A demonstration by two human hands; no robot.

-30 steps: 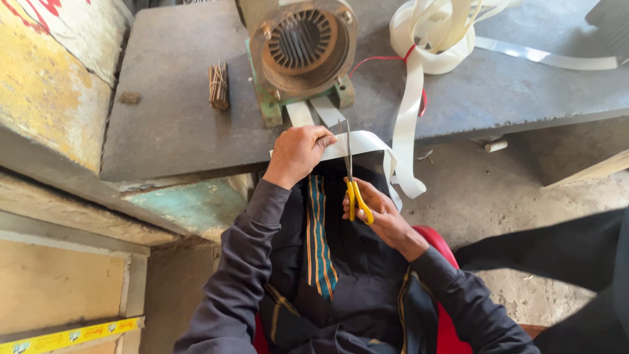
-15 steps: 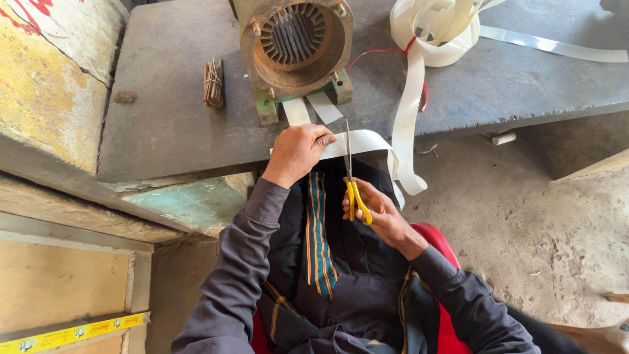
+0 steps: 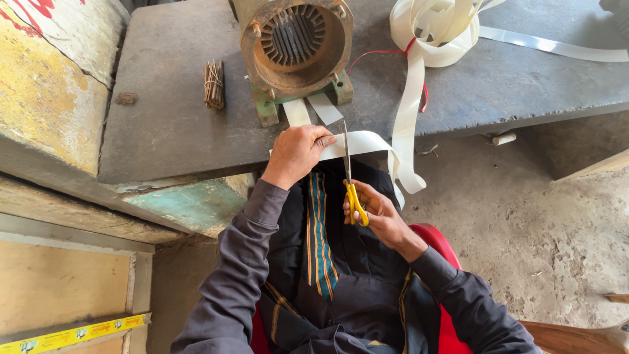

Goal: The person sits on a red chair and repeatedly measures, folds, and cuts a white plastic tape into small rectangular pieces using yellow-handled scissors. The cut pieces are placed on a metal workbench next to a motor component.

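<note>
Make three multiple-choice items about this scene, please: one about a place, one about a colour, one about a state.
1. Where does the bundle of small sticks lie?
A. on the grey slab, left of the motor housing
B. on the floor beside the red seat
C. inside the motor housing

2. What colour are the handles of the scissors?
A. blue
B. yellow
C. black

3. What is the state of the white strip at the scissors?
A. rolled up and set apart
B. lying free on the floor
C. held by the left hand while the blades meet it

Answers:
1. A, the bundle rests on the grey slab to the left of the rusty motor housing.
2. B, the loops in the right hand are yellow.
3. C, the left hand pinches the strip at the slab edge, and the blades reach it.
</note>
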